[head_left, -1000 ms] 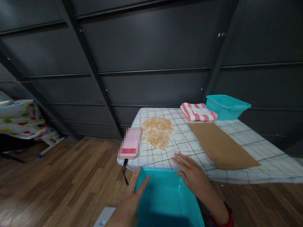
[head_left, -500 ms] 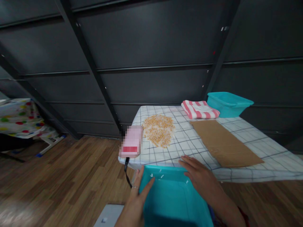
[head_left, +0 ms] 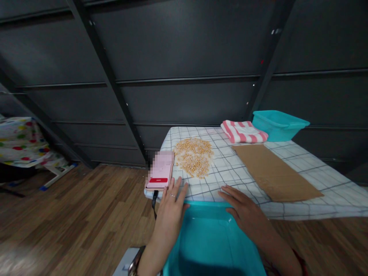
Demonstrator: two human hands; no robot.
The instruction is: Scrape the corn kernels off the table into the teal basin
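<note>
The turquoise plastic basin (head_left: 218, 239) lies between the two hands, its far rim by the near edge of the table (head_left: 227, 165) draped in white checked cloth. The left hand (head_left: 169, 211) is at its far left corner, the right hand (head_left: 244, 211) at its far right; each grip is loose, fingers apart (contact with the rim I cannot tell). The spread of round yellow grains (head_left: 194, 157) lies beyond, nearer the left hand.
</note>
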